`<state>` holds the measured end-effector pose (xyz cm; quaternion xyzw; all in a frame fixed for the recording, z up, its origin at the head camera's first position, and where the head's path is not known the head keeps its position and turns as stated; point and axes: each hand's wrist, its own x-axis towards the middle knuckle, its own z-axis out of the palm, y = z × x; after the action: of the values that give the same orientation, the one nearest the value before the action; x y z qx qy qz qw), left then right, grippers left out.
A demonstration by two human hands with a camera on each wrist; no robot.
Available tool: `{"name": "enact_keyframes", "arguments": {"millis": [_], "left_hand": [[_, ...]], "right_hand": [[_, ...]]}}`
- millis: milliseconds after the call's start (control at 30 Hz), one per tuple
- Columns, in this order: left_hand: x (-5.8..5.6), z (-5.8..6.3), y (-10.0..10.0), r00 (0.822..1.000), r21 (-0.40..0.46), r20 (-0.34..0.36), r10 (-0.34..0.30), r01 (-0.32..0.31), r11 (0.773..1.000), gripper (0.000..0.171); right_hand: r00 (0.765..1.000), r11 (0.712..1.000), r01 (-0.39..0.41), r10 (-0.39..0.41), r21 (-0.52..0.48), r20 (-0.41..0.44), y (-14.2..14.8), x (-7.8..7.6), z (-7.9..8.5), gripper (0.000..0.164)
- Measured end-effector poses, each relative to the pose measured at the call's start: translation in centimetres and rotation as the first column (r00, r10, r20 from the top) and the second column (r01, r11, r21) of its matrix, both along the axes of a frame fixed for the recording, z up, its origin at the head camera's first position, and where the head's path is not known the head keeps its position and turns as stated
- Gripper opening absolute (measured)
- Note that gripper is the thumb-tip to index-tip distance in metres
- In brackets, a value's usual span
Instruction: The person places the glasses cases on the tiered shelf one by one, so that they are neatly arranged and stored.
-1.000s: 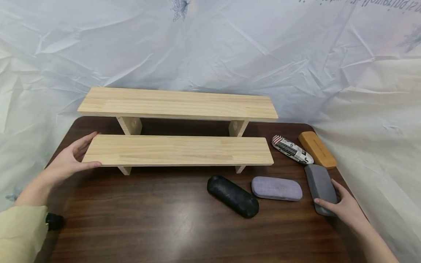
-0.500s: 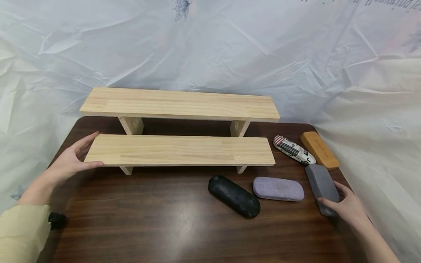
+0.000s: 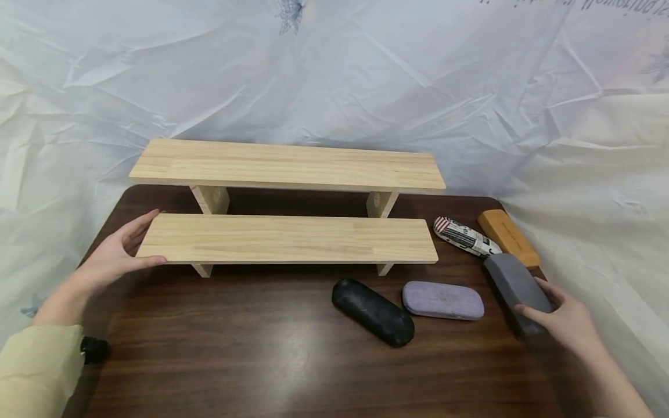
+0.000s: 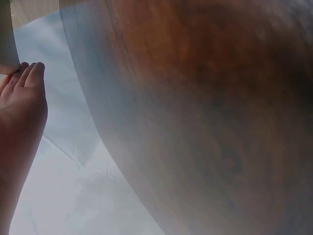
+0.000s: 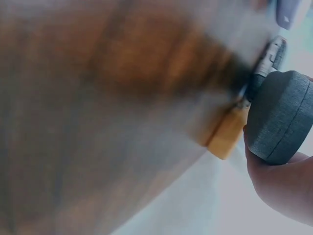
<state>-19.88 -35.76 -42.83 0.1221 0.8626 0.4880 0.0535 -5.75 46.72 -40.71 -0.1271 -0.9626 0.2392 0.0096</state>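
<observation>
A two-tier pale wooden shelf stands at the back of the table, with its upper board [image 3: 287, 165] behind its lower board [image 3: 292, 239]. My left hand [image 3: 112, 255] grips the lower board's left end, thumb at the front edge and fingers at the back. At the right, my right hand [image 3: 568, 319] holds a grey glasses case [image 3: 514, 287] between thumb and fingers. In the right wrist view the same grey case [image 5: 276, 117] is raised off the table, its end towards the camera. The left wrist view shows my left hand [image 4: 24, 98] at its edge.
A newspaper-print glasses case [image 3: 465, 237] and a mustard-yellow case [image 3: 508, 238] lie just behind the grey one. A lilac case [image 3: 442, 300] and a black case [image 3: 372, 312] lie towards the middle. White sheeting [image 3: 334, 75] hangs behind the brown table [image 3: 235, 348].
My right hand has lifted the grey glasses case off the table and shifted it slightly right. The left hand keeps its grip on the lower board.
</observation>
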Motion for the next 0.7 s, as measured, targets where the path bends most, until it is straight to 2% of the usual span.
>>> {"name": "enact_keyframes", "arguments": {"millis": [100, 333, 533, 600, 700], "left_hand": [[0.0, 0.0, 0.0, 1.000, -0.001, 0.003, 0.001, -0.001, 1.000, 0.103], [0.0, -0.1, 0.0, 1.000, 0.006, -0.004, 0.003, -0.003, 1.000, 0.104], [0.0, -0.1, 0.0, 1.000, -0.002, -0.003, 0.004, -0.004, 1.000, 0.104], [0.0, 0.0, 0.0, 1.000, -0.001, -0.004, 0.005, -0.005, 1.000, 0.104], [0.0, 0.0, 0.1, 1.000, 0.004, -0.006, 0.006, -0.006, 1.000, 0.104]], "right_hand": [[0.999, 1.000, -0.017, 0.016, -0.014, -0.028, -0.1, -0.1, 0.9, 0.086], [1.000, 0.998, -0.012, 0.013, -0.057, 0.025, -1.5, -1.5, 3.8, 0.091], [0.997, 0.993, -0.059, 0.053, -0.102, -0.059, -2.5, -2.7, 5.4, 0.087], [0.993, 0.984, -0.066, 0.048, -0.166, -0.106, -2.8, -3.2, 5.9, 0.084], [0.987, 0.976, -0.066, 0.033, -0.209, -0.157, -3.4, -4.0, 6.8, 0.081]]}}
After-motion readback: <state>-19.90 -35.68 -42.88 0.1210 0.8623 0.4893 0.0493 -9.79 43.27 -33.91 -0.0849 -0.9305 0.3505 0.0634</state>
